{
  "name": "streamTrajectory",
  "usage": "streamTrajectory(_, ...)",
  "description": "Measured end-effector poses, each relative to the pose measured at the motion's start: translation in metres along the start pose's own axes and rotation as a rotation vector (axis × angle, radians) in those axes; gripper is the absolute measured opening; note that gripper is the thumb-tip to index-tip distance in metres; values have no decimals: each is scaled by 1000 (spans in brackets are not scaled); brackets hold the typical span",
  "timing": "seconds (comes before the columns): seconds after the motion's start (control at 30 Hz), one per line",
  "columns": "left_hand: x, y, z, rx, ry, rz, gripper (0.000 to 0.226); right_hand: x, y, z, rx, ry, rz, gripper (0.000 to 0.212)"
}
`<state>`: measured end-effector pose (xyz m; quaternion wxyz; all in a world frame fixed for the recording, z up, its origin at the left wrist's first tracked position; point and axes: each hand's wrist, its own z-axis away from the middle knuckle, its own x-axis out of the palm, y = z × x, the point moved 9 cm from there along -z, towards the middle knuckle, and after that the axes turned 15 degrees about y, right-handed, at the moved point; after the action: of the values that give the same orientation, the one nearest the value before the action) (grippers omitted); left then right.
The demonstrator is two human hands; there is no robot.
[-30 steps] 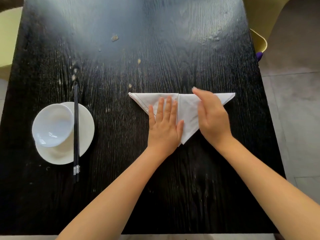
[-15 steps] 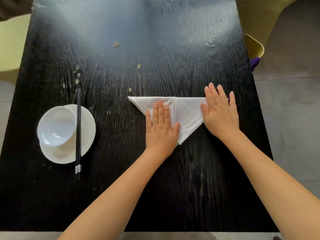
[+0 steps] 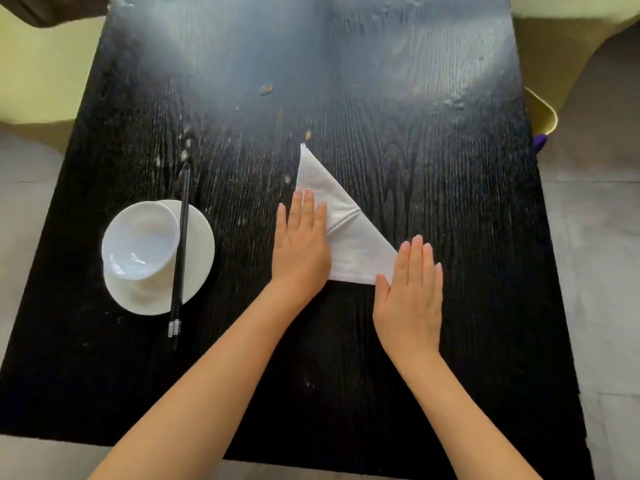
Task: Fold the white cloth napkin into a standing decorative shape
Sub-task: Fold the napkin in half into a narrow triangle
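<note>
The black wooden table stretches away under both hands. The white napkin lies flat on it as a folded triangle between them: its long point reaches past the fingertips of the left hand, and its near right corner meets the thumb side of the right hand. A crease crosses the cloth just beside the left fingers. Well to the left of the left hand sits a white plate with a white bowl on it (the bowl hangs a little over the plate's far left rim). The left hand presses palm down on the napkin's left edge, fingers straight and close together. The right hand lies flat too, fingers straight and together, mostly on bare table. A pair of black chopsticks rests across the plate, touching the bowl's right side.
</note>
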<state>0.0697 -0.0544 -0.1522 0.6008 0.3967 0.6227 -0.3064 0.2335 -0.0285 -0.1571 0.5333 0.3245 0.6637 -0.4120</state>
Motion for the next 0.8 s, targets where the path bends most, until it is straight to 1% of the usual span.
streamTrajectory(0.07, 0, 4, 5, -86, 50, 110, 53, -5, -5, 0, -25, 35, -27, 59)
streamTrajectory(0.1, 3, 4, 9, -134, 55, 140, 53, -8, -9, -3, -49, 56, -41, 59)
streamTrajectory(0.17, 12, 3, 14, -176, 61, 99, 56, -12, -18, -13, -114, 66, -68, 60)
streamTrajectory(0.2, 15, 3, 15, -173, 69, 67, 57, -12, -23, -20, -140, 57, -101, 59)
streamTrajectory(0.27, 17, 1, 16, -149, 75, 52, 59, -13, -32, -44, -155, 52, -245, 53)
streamTrajectory(0.33, 18, -1, 15, -84, 65, 75, 58, -16, -47, -81, -171, 52, -415, 43)
streamTrajectory(0.37, 18, -3, 15, -47, 59, 84, 58, -14, -59, -102, -211, 30, -471, 41)
streamTrajectory(0.43, 17, -9, 16, 28, 56, 69, 59, -6, -88, -141, -354, -44, -528, 40)
streamTrajectory(0.47, 16, -11, 17, 65, 56, 56, 59, 0, -102, -157, -440, -88, -510, 41)
streamTrajectory(0.53, 13, -13, 17, 126, 51, 32, 59, 14, -120, -181, -609, -191, -398, 42)
streamTrajectory(0.6, 13, -14, 17, 167, 40, 18, 58, 25, -126, -196, -733, -282, -276, 36)
streamTrajectory(0.63, 13, -15, 17, 178, 35, 15, 58, 28, -126, -203, -768, -318, -254, 31)
streamTrajectory(0.7, 14, -17, 17, 201, 29, 15, 59, 29, -128, -212, -772, -418, -282, 23)
streamTrajectory(0.8, 13, -20, 17, 226, 30, 42, 58, 33, -131, -217, -777, -551, -292, 22)
